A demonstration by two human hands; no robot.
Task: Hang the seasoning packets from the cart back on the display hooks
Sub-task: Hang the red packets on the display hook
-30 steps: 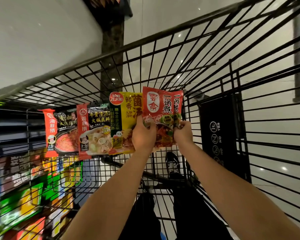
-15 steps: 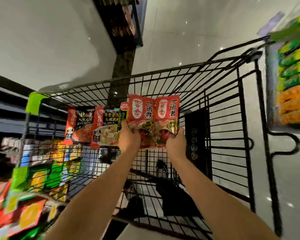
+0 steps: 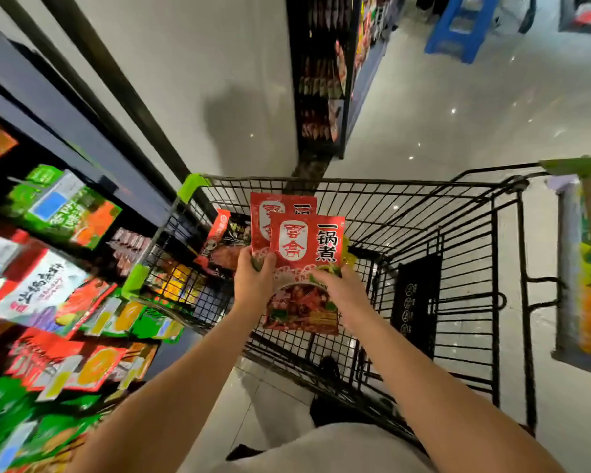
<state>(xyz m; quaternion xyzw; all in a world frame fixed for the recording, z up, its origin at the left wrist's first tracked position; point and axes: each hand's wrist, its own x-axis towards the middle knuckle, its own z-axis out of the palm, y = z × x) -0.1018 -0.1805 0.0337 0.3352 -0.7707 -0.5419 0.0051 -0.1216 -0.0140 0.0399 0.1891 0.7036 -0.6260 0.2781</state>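
Two red seasoning packets are held above the black wire cart. The front red packet overlaps the rear red packet, which shows behind it at upper left. My left hand grips the packets at their left side, thumb on the front. My right hand holds the front packet's right side, fingers across its face. Another red and black packet stands inside the cart to the left. The display rack full of hanging packets fills the left side.
A dark shelf unit stands beyond the cart's far end. A blue stool sits at the top right on the glossy floor. Another product rack lines the right edge. The cart has green corner guards.
The view has pulled back and risen, showing the whole cart. The two red packets, side by side before, now overlap in a stack. The yellow packet is no longer seen.
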